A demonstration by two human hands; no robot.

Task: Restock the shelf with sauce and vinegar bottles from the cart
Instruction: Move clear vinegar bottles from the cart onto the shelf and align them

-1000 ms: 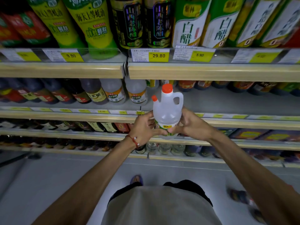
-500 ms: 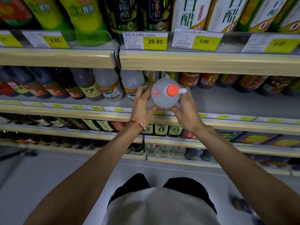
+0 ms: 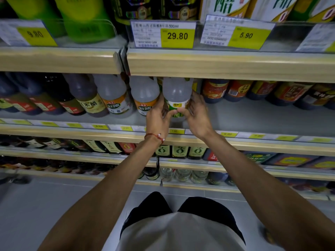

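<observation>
Orange-label bottle on the left, and right beside it the left hand wraps one side of the clear vinegar bottle, thumb across the label. Bottle's upright on the grey shelf, its cap hidden behind the shelf edge above. Right hand grips the other side, dark sauce bottles further right.

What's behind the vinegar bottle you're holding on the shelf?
Yellow-green slivers of other packaging show beside the vinegar bottle; it, the left hand and the right hand cover the rest.
</observation>
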